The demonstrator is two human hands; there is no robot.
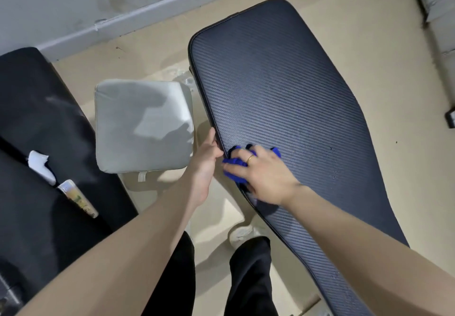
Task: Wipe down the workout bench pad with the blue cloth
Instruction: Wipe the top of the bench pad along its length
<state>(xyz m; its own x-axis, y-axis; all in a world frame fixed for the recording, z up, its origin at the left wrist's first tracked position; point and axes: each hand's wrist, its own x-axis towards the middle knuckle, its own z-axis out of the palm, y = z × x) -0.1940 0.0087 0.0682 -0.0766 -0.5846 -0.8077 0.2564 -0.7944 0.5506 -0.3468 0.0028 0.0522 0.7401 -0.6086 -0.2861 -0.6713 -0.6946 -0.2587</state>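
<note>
Bench pad [283,99], dark and ribbed, lies tilted above the floor [369,32], with the blue cloth [235,162] bunched at its near left edge. Right hand [264,173] presses down on the cloth with fingers curled over it, apparently to scrub the edge; left hand [208,154] grips the pad's rim, probably to steady it. No containers in view.

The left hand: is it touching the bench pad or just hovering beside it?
Touching. The head view shows the left hand gripping the pad's near edge, fingers curled against the rim, while the right hand presses the cloth onto it.
</note>
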